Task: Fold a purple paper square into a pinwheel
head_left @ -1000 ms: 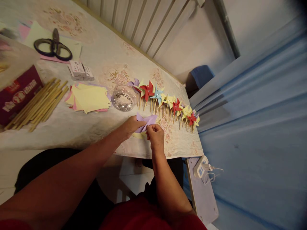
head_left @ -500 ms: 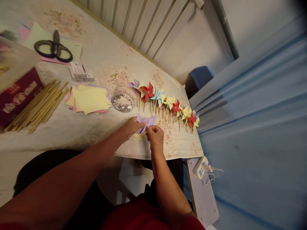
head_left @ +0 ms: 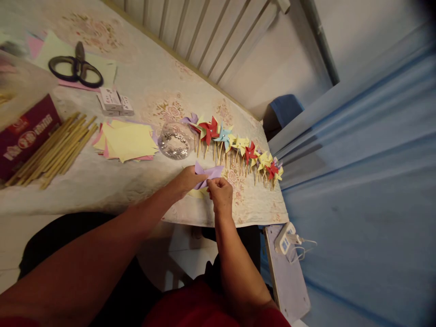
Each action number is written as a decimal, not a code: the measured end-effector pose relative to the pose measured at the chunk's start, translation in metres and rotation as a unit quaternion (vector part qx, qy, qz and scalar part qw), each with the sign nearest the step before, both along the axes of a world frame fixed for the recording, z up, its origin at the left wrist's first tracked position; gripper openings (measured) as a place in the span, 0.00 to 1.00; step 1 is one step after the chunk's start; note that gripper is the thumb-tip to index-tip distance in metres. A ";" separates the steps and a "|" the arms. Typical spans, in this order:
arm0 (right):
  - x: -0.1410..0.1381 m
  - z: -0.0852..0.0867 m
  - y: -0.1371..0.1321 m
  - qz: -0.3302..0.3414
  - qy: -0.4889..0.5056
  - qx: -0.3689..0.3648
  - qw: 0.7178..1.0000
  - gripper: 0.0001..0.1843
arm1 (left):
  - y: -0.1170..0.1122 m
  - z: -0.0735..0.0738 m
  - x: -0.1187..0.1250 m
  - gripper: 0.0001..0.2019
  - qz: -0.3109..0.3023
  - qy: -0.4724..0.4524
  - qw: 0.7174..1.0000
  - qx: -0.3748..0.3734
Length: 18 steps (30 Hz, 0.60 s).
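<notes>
Between my hands is a purple paper pinwheel, its corners folded toward the middle. My left hand is closed on its left side, thumb across the paper. The fingers of my right hand pinch its lower right part; whether they also hold a pin is too small to see. A piece of yellow paper lies on the table under my hands. Just beyond them stands a clear round tub of small shiny metal pieces. A row of finished pinwheels on sticks, red, yellow, blue and purple, lies to the right.
Left of the tub lie a stack of coloured paper, small white boxes, a bundle of sticks by a dark red box, and black-handled scissors. A power strip rests on a stool beside the blue curtain.
Almost nothing differs. Both hands stay in place on the purple pinwheel, which has shifted only very slightly.
</notes>
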State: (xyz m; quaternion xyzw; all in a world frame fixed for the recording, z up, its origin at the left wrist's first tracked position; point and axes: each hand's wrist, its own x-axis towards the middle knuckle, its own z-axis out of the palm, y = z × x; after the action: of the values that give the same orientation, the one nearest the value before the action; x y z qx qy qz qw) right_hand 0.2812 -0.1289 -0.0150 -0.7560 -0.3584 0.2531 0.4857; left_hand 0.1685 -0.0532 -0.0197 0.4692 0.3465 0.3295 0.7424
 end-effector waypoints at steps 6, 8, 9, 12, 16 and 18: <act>-0.002 0.002 0.001 -0.004 0.012 -0.004 1.000 0.11 | 0.000 0.000 0.001 0.07 0.002 0.010 1.000 -0.003; -0.004 0.004 -0.001 0.001 0.018 -0.005 1.000 0.12 | 0.000 0.000 0.001 0.07 0.000 0.001 1.000 -0.006; -0.005 0.006 -0.001 0.004 0.020 -0.003 1.000 0.13 | 0.000 0.000 0.000 0.07 -0.001 -0.002 1.000 -0.007; -0.001 0.010 -0.004 -0.005 0.026 0.015 1.000 0.14 | 0.000 0.001 -0.001 0.07 -0.005 -0.002 1.000 -0.012; 0.018 0.012 -0.008 -0.074 0.012 0.047 0.996 0.17 | 0.001 0.004 -0.004 0.06 -0.009 -0.012 1.000 -0.027; 0.028 0.011 -0.011 -0.096 0.011 0.060 0.994 0.18 | 0.002 0.005 -0.005 0.06 -0.017 -0.029 0.999 -0.040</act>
State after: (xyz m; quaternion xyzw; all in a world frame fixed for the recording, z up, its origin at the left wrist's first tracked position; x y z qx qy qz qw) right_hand 0.3094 -0.1398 -0.0036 -0.7536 -0.2934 0.1921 0.5560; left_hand 0.1638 -0.0515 -0.0143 0.4353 0.3293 0.3167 0.7757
